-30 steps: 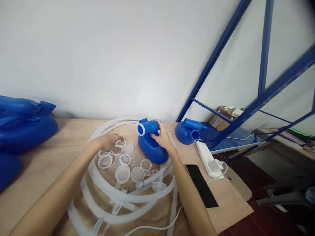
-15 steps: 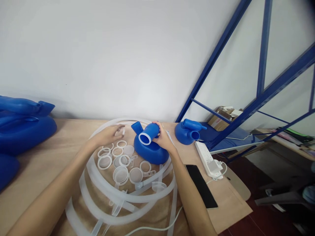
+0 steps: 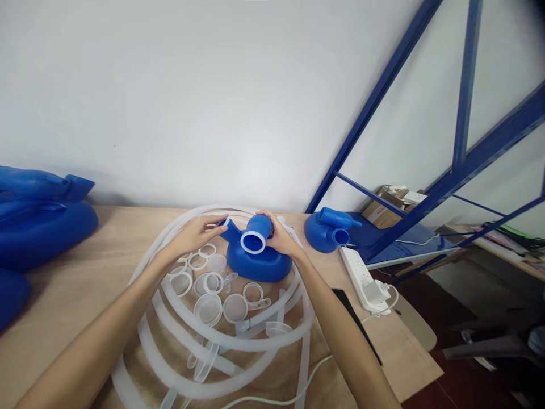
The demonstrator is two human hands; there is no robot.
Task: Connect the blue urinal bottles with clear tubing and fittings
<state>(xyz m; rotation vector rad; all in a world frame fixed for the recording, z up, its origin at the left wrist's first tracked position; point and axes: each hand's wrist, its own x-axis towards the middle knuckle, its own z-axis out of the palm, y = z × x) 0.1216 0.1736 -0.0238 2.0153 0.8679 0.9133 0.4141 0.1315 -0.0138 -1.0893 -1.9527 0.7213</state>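
A blue plastic urinal bottle (image 3: 259, 262) rests inside a coil of clear tubing, its wide neck facing me with a white ring (image 3: 254, 242) around the mouth. My right hand (image 3: 279, 236) is closed around the neck from the right side. At the bottle's left, my left hand (image 3: 202, 233) pinches a small white ring (image 3: 227, 221) against the open end of the blue side tube (image 3: 232, 232). Loose translucent caps (image 3: 235, 308) and rings (image 3: 207, 250) lie in front of the bottle, within the coiled tubing (image 3: 230, 341).
Another blue bottle (image 3: 322, 234) stands to the right, near a white power strip (image 3: 356, 272) and a dark phone (image 3: 355, 324), partly hidden by my right forearm. Larger blue bottles (image 3: 46, 227) are stacked at the left. A blue metal rack (image 3: 374, 105) rises beyond the table's right edge.
My left hand has moved right, carrying the small white ring to the bottle's side tube. My right hand stays on the neck, and the bottle has shifted slightly left.
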